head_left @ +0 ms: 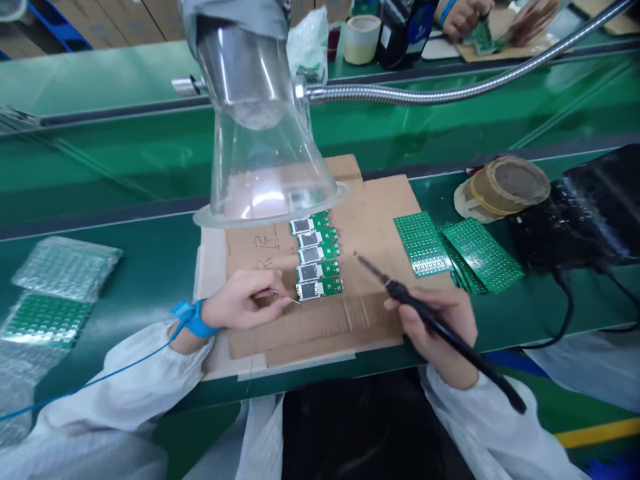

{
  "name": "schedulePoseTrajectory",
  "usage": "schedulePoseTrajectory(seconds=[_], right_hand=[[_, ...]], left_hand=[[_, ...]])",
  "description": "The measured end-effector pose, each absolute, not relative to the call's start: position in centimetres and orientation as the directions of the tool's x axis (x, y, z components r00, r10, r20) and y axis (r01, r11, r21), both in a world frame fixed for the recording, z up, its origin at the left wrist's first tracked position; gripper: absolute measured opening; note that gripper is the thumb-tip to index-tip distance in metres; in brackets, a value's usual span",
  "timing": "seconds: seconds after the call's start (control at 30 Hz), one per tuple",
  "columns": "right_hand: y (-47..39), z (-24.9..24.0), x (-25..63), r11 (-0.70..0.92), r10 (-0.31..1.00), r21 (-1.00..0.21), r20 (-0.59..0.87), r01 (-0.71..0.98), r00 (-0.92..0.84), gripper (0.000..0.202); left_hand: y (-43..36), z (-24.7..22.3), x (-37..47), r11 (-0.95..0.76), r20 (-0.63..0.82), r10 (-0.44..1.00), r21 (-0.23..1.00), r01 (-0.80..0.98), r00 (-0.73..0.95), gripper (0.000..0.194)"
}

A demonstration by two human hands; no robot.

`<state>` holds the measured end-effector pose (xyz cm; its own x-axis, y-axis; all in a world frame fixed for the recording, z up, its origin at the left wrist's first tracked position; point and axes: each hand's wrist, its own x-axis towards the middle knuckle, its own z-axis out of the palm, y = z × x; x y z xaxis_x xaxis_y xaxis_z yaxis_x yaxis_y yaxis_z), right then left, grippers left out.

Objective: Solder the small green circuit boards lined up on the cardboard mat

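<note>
Circuit boards (311,255) just beside left fingers (277,309), tight on wire (297,302), right fingers (413,322) around soldering iron (447,335) farther off

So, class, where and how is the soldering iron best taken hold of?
Probably by its dark handle, from the near right: the thick end slants that way, while the thin metal tip, best left untouched, points away and left. The right hand holds the handle.

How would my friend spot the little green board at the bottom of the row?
Find the brown cardboard on the green table. Lying on it, small green boards form a row running toward the table's near edge. Yours is the last board, at the near end, closest of them all to the left hand.
</note>
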<state>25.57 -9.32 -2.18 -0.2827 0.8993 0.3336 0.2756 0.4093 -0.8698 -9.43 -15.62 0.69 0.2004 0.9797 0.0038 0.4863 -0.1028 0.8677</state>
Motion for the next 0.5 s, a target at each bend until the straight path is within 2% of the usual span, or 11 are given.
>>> schedulePoseTrajectory(seconds=[0.17, 0.37, 0.5], right_hand=[[-12.5, -3.0, 25.0, 0.339, 0.880, -0.938, 0.290, 0.069, -0.375, 0.012], [-11.3, -2.4, 24.4, 0.396, 0.806, -0.910, 0.281, 0.121, -0.522, 0.014], [-11.2, -2.2, 24.3, 0.416, 0.791, -0.899, 0.282, 0.139, -0.543, 0.018]], left_hand=[[-15.2, 0.4, -9.5, -0.125, -0.007, 0.970, 0.843, 0.524, 0.243, 0.024], [-15.3, 0.4, -9.4, -0.181, 0.037, 0.963, 0.820, 0.543, 0.266, 0.022], [-15.4, 0.4, -9.5, -0.142, -0.008, 0.968, 0.808, 0.572, 0.252, 0.026]])
